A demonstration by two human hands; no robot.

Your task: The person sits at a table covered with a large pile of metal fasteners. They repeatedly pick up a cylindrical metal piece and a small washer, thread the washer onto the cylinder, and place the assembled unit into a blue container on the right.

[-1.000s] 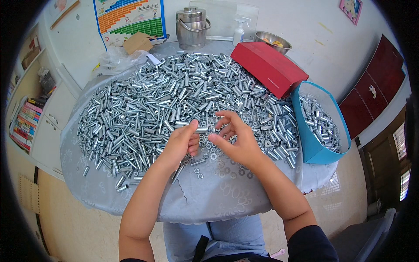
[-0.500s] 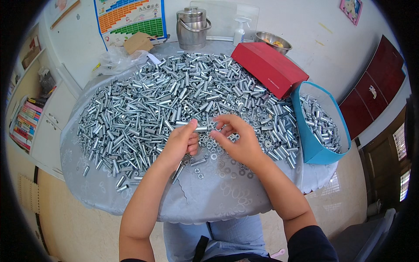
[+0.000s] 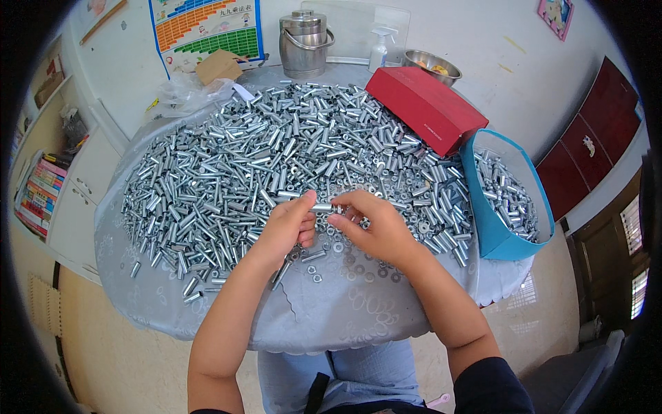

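My left hand [image 3: 287, 226] is closed around a silvery metal expansion bolt [image 3: 322, 207], whose sleeve points sideways to the right from between thumb and curled fingers. At its right end, the thumb and forefinger of my right hand [image 3: 378, 222] close on the tip, where a small nut or washer seems to sit, partly covered by the fingers. Both hands are just above the near edge of a wide pile of metal sleeves and bolts [image 3: 207, 186]. Loose nuts and washers [image 3: 355, 265] lie below and around my right hand.
A blue fabric bin [image 3: 493, 231] holding metal sleeves stands at the right. Behind the pile are a red box [image 3: 427, 110], a steel pot [image 3: 303, 52], a spray bottle [image 3: 378, 52] and a metal bowl [image 3: 441, 74]. Plastic wrapping [image 3: 186, 96] lies at the far left.
My right hand's fingers, held apart near the bolt's end before, have closed on that end. The bolt has dipped slightly toward me; my left hand keeps its grip.
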